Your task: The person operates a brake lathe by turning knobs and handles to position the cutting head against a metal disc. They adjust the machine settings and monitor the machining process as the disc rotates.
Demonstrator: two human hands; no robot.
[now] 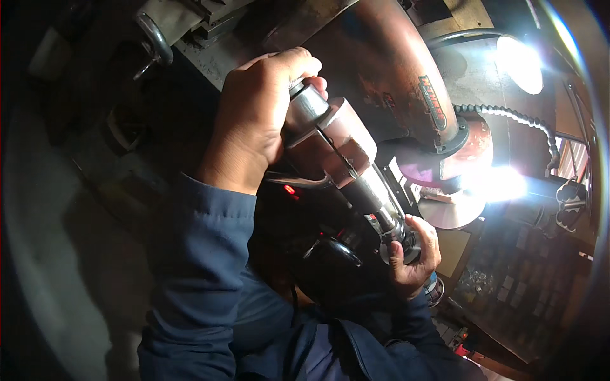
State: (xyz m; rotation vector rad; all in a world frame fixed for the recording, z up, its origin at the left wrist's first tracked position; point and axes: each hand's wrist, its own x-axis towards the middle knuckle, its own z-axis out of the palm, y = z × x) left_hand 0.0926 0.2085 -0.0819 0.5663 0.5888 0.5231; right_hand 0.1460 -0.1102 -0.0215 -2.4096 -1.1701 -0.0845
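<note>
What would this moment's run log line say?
left hand: grips tool body | right hand: holds tool tip | lamp: on

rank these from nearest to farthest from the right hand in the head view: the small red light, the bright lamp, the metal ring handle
From the right hand:
1. small red light, up and to its left, below the left hand.
2. bright lamp, upper right, by the segmented hose.
3. metal ring handle, top left corner.

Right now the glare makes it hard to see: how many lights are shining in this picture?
2. One lamp glows at the upper right; a second bright light shines lower, beside the machine's round head. Others may be hidden.
</note>
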